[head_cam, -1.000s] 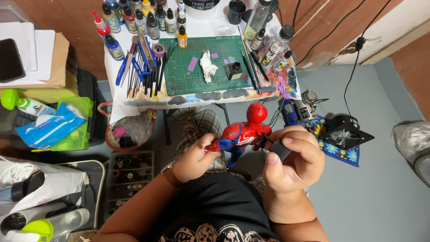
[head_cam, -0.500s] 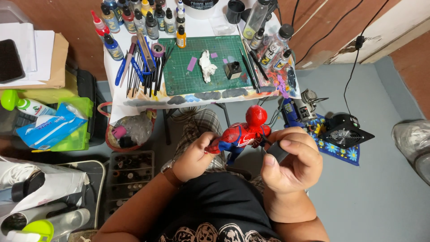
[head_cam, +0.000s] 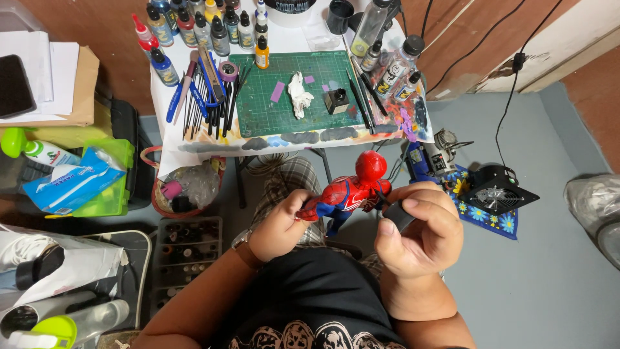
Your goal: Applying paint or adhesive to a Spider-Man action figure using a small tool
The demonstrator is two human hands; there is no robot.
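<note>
The left hand (head_cam: 281, 226) is closed around one arm of a red and blue action figure (head_cam: 349, 192), fingers curled tight on the limb, so the figure sticks out toward 2 o'clock from that fist with its red head (head_cam: 371, 165) uppermost. The right hand (head_cam: 420, 226) sits at 3 o'clock of the figure, just beside its torso, thumb and forefinger pinched on a small dark grey block (head_cam: 398, 216); the other fingers are curled loosely. The block's tip lies close against the figure's side, though whether it touches cannot be told. Both hands hover over the person's lap, above a black shirt (head_cam: 316, 291). At 12 o'clock stands a small table (head_cam: 194, 145) with a green cutting mat (head_cam: 258, 103), paint bottles (head_cam: 219, 32) and a row of brushes (head_cam: 206, 103).
</note>
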